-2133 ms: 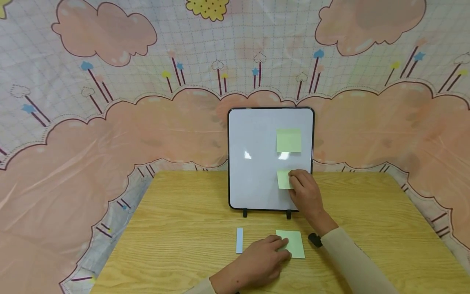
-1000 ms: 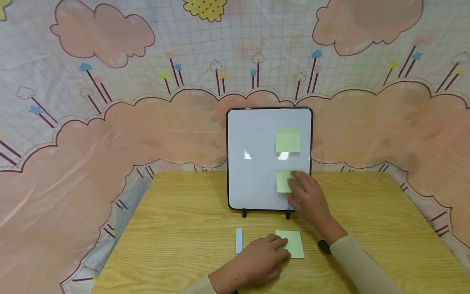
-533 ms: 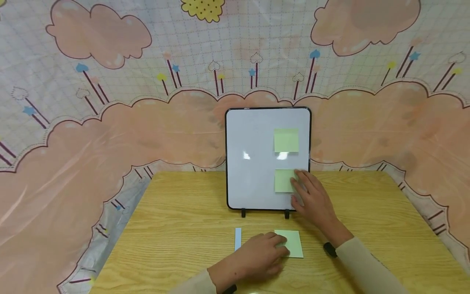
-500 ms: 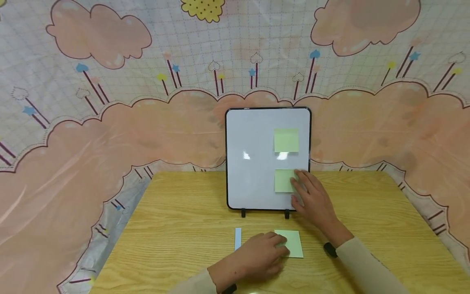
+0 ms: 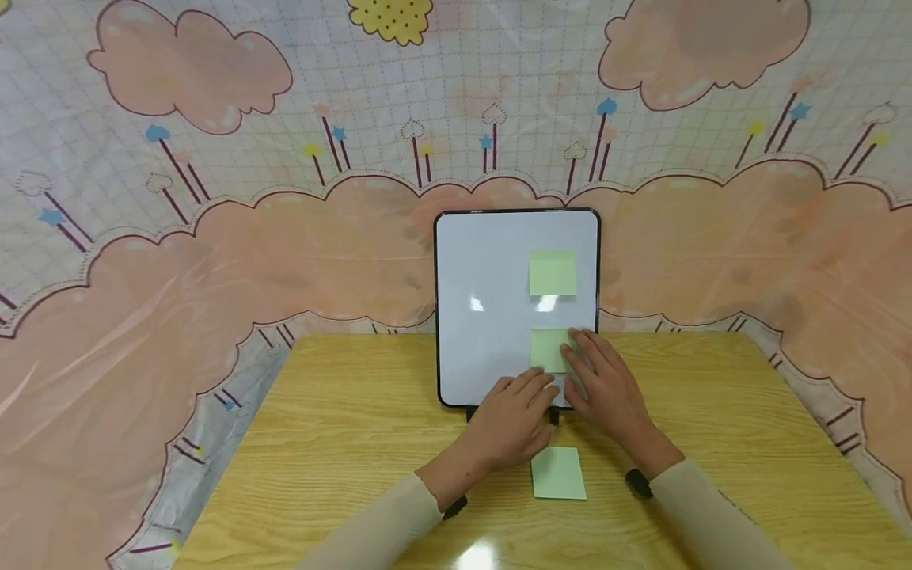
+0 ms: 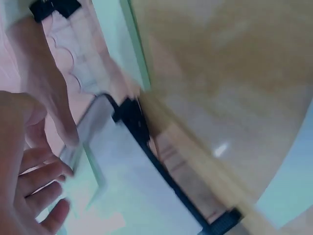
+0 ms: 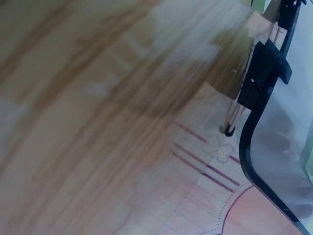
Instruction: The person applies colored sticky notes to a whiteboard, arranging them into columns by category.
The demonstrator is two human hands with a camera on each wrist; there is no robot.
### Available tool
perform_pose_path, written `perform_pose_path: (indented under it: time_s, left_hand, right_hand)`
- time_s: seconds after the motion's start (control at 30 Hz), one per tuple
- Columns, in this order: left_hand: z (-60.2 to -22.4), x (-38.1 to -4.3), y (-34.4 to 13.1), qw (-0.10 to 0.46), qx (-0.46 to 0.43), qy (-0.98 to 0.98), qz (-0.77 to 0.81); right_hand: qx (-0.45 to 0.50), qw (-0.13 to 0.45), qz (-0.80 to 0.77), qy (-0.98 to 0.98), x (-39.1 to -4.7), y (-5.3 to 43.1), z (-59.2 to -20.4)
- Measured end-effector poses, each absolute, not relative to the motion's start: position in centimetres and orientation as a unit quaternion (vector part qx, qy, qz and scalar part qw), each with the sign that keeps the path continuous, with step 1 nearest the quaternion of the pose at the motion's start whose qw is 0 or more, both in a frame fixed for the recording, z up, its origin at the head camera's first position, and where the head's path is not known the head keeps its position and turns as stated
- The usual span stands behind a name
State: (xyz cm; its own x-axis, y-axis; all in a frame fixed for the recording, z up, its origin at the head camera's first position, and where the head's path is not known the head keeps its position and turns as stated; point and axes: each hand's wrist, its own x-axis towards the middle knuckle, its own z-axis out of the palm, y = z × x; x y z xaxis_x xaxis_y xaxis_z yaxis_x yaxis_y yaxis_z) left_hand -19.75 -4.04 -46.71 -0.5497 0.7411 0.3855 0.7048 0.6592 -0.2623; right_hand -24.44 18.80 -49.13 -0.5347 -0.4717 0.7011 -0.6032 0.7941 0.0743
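A whiteboard (image 5: 484,340) with a black frame stands upright on the table. One pale green sticky note (image 5: 552,272) is on its upper right, and a second green sticky note (image 5: 547,349) is on the board below it. My right hand (image 5: 606,388) has its fingertips at the lower note's right edge, fingers extended. My left hand (image 5: 516,412) reaches up to that note's bottom edge, its fingers loosely bent and pinching nothing visible. Under it, a third green sticky note or pad (image 5: 559,475) lies on the table. In the left wrist view both hands flank the lower note (image 6: 88,181).
Black feet (image 7: 264,71) support the whiteboard's bottom edge. The wooden table (image 5: 342,443) ends at a patterned cloth backdrop (image 5: 342,253) behind and at the sides. The blue strip seen earlier is hidden by my left arm.
My left hand has left the note on the table and moved up to the board. My right hand's fingers have spread and slid to the lower note's right edge, uncovering more of it.
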Motion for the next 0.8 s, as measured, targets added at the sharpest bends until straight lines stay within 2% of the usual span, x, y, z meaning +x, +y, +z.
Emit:
perform_pose_path:
  time_s: [0.07, 0.3, 0.8]
  left_hand:
    - [-46.4, -20.7, -3.8, 0.256, -0.397, -0.880, 0.045]
    - [-45.8, -23.1, -2.7, 0.248, -0.383, -0.887, 0.071]
    - [-45.8, -24.5, -1.6, 0.226, -0.360, -0.897, 0.117]
  right_hand:
    - [0.313, 0.377, 0.090, -0.867, -24.5, 18.8, -49.2]
    - [0.315, 0.377, 0.093, -0.866, -24.5, 18.7, -49.3]
    - [0.306, 0.362, 0.090, -0.876, -24.1, 18.8, -49.3]
